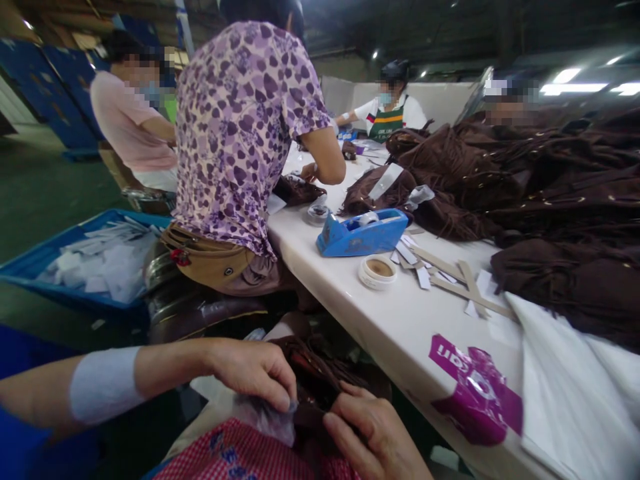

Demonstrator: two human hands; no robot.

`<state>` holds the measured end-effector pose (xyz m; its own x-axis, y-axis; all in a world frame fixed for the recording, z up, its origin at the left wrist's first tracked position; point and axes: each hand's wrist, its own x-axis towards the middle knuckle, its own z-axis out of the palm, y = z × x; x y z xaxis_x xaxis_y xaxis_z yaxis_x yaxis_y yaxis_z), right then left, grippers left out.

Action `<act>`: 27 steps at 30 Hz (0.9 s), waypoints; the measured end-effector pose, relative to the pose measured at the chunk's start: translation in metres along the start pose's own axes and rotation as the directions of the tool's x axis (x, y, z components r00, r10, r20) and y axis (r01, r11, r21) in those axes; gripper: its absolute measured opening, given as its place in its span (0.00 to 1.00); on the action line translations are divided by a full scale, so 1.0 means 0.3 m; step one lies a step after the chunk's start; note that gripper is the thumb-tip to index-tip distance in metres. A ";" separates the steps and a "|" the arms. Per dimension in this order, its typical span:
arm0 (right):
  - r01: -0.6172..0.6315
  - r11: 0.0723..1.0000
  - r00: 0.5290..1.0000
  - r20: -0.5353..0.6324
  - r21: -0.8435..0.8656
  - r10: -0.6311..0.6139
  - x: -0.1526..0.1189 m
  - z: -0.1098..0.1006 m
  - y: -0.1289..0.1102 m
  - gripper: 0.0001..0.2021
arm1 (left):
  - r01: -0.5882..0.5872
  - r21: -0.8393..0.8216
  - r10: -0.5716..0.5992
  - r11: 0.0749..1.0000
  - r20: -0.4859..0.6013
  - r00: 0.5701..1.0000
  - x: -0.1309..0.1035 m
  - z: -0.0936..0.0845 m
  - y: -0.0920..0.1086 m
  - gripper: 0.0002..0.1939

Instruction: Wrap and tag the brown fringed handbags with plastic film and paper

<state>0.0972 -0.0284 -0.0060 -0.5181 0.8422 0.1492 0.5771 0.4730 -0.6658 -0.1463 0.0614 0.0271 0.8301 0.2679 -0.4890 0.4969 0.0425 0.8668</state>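
Observation:
On my lap, above a red checked apron (227, 453), lies a dark brown fringed item (320, 367). My left hand (255, 373) pinches a crumpled piece of clear plastic (273, 420) at the item's near side. A white band (106, 385) wraps my left forearm. My right hand (373, 430) is at the item's right side, its thumb and fingers bent around the brown material. The fingertips of my two hands are a short way apart, with brown material between them.
A white table (350, 300) runs along the right, bearing a blue tape dispenser (367, 232), a round tub (377, 272), card strips (450, 277) and piled brown bags (565, 180). A person in a patterned shirt (240, 133) stands ahead. A blue bin (25, 283) is at left.

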 end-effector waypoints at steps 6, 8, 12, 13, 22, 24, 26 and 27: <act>-0.055 0.998 0.996 0.075 0.043 0.052 0.020 0.034 -0.029 0.20 | -0.003 -0.001 0.003 1.000 -0.034 0.999 0.004 0.049 -0.029 0.09; -0.084 0.995 0.993 0.092 0.057 0.078 0.027 0.037 -0.039 0.20 | -0.012 0.009 0.013 1.000 -0.073 0.997 0.016 0.058 -0.032 0.07; -0.140 0.986 0.980 0.159 0.092 0.124 0.050 0.038 -0.056 0.18 | -0.059 -0.044 0.053 0.997 -0.139 0.989 0.044 0.069 -0.040 0.05; -0.144 0.981 0.978 0.167 0.127 0.122 0.052 0.036 -0.053 0.17 | -0.061 -0.084 0.049 0.995 -0.135 0.990 0.046 0.068 -0.044 0.05; -0.141 0.957 0.977 0.193 0.254 0.092 0.017 0.035 0.110 0.17 | -0.001 -0.438 -0.092 0.899 -0.192 0.977 0.017 0.038 -0.122 0.13; -0.145 0.942 0.975 0.203 0.303 0.084 0.013 0.047 0.121 0.18 | 0.000 -0.554 -0.093 0.832 -0.140 0.986 0.011 0.040 -0.141 0.17; -0.153 0.931 0.974 0.210 0.331 0.085 0.010 0.053 0.120 0.18 | 0.009 -0.599 -0.090 0.800 -0.105 0.990 0.004 0.046 -0.157 0.16; -0.157 0.928 0.973 0.215 0.337 0.087 0.009 0.053 0.118 0.18 | 0.004 -0.595 -0.088 0.804 -0.113 0.990 0.000 0.050 -0.165 0.13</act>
<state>0.1061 -0.0136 -0.0408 -0.5899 0.8044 -0.0701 0.4047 0.2194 -0.8878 -0.1670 0.0449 -0.0174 0.7491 0.3697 -0.5497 0.2523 0.6079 0.7528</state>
